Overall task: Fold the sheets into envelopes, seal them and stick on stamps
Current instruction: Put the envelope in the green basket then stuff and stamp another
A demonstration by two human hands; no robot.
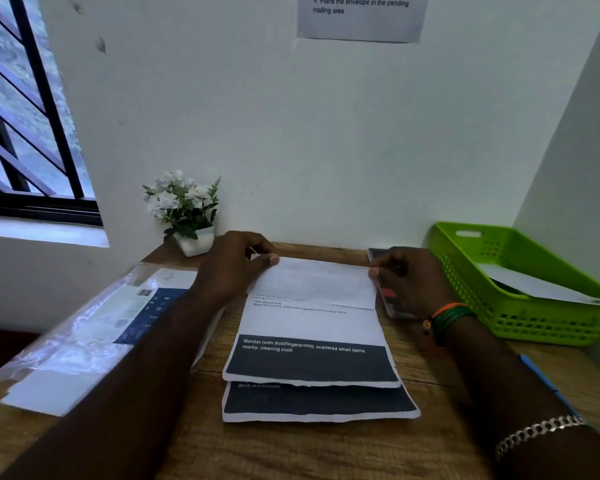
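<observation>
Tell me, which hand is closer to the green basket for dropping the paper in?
The right hand: it pinches the folded sheet nearest the green basket; the left hand is farther.

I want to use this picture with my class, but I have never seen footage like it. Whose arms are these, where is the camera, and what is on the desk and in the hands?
There is no machine here: a person wears a camera on the head, so you look down at their own arms. The left hand and right hand each pinch a far corner of a printed sheet, folding its top edge toward the person. A second sheet lies beneath it on the wooden desk. Left lies a plastic-wrapped packet; right stands a green basket holding paper. A potted plant stands behind.
</observation>
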